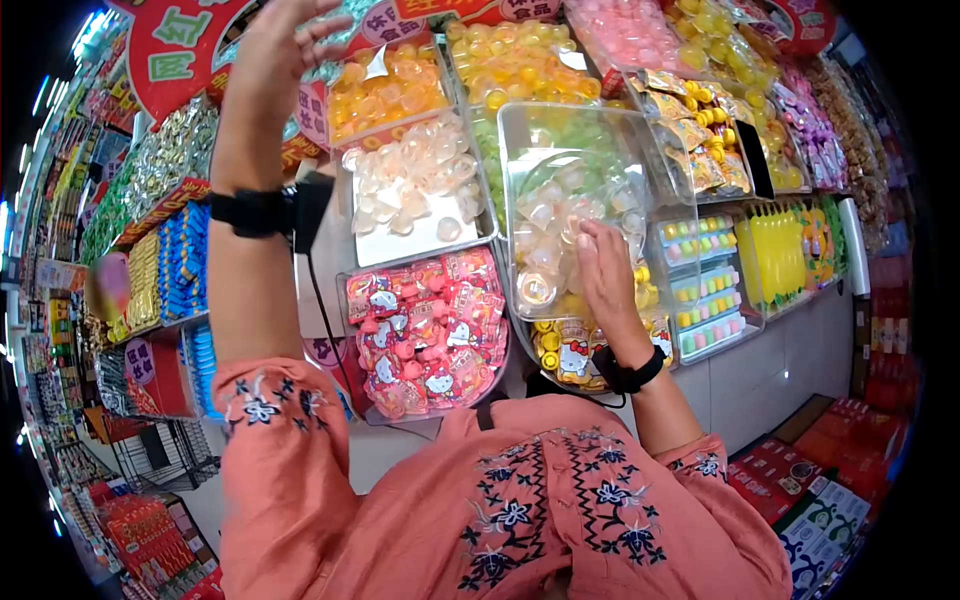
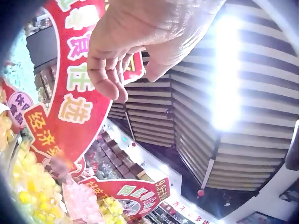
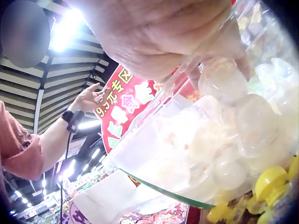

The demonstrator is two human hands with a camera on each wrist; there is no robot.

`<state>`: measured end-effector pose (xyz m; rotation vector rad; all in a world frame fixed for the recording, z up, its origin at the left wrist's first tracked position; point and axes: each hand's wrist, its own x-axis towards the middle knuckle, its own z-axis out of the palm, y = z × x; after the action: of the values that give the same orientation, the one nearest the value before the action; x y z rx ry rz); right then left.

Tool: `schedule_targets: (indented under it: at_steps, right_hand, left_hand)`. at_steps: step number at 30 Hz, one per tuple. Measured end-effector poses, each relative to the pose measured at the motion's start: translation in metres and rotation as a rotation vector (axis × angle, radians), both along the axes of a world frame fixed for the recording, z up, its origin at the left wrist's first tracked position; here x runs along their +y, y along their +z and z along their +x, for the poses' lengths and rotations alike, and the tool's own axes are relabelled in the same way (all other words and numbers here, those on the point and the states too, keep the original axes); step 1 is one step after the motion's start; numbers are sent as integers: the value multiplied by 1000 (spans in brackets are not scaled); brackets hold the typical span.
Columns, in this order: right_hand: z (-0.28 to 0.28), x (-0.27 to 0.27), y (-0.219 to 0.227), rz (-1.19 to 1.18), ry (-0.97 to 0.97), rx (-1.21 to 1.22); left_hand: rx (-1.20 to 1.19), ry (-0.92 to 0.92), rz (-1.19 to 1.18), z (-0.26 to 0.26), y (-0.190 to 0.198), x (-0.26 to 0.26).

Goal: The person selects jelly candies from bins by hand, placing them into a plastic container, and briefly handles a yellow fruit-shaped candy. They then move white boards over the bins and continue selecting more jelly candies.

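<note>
My right hand (image 1: 608, 275) reaches over the rim of a clear plastic bin (image 1: 515, 150). Pale jelly cups lie in the bin, and at my fingertips is a translucent white jelly cup (image 3: 225, 81), which the fingers pinch. Part of those fingers is hidden behind the cup and the bin wall. My left hand (image 1: 285, 40) is raised at the upper left, near a red sign (image 2: 84, 93), its fingers loosely bent and holding nothing.
Left of the bin stands a tray of whitish jelly cups (image 1: 415, 180). Pink candy packets (image 1: 425, 335) fill the tray below it. Orange jelly cups (image 1: 385, 90) and yellow jelly cups (image 1: 525, 60) sit behind. Wrapped snacks (image 1: 700, 130) are on the right.
</note>
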<state>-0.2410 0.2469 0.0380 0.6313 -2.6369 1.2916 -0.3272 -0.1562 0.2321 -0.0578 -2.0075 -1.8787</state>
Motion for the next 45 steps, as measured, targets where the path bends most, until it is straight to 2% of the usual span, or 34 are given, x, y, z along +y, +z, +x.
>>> schedule_targets:
  at_steps: [3,5,6,8,9,11,13,15,20,23,24,27,33,35,36,39,43,45]
  right_hand:
    - [1,1,-5,-7,2,7]
    - [1,0,-2,-27,4,-4]
    - [0,1,-4,-18,-2,-12]
    - [4,2,-5,-24,-7,-32]
    - [1,1,-5,-33,-16,-28]
    - [0,1,-6,-39,-19,-60]
    - [0,1,-2,-50,-29,-89]
    - [0,0,0,-43,-42,-103]
    - [0,-5,9,69,-77,-110]
    - [-1,-10,15,108,-92,-129]
    - [-1,-10,16,111,-93,-133]
    - [0,-9,14,122,-87,-121]
    - [-2,-12,17,149,-94,-94]
    - [-3,-12,18,155,-102,-78]
    - [-4,-12,18,151,-107,-66]
    - [-8,-12,19,128,-100,-55]
    - [-4,-15,23,82,-79,-61]
    - [-2,-15,26,65,-79,-70]
  left_hand:
    - [19,-114,-55,-20,28,-35]
    - [-51,-336,502,-83,-3,-116]
    - [-62,-287,439,-96,-13,-121]
    - [-80,-113,241,-72,-26,-81]
    - [-79,7,104,-49,-26,-34]
    - [-228,42,-178,-87,-97,-71]
    - [-348,-4,-198,-74,-125,-38]
    - [-544,4,-361,-92,-183,-42]
    - [-282,-21,-700,-115,-293,-12]
    - [-420,-110,-835,-120,-304,7]
    - [-444,-100,-965,-112,-291,16]
    - [-533,-50,-1111,-107,-280,32]
    - [-530,-80,-1111,-113,-278,25]
    - [-507,-207,-1132,-119,-302,6]
    - [-494,-270,-1146,-119,-299,1]
    - [-471,-205,-1166,-95,-301,-5]
    - [-753,-276,-1013,-68,-291,-6]
    - [-802,-333,-1053,-62,-280,-6]
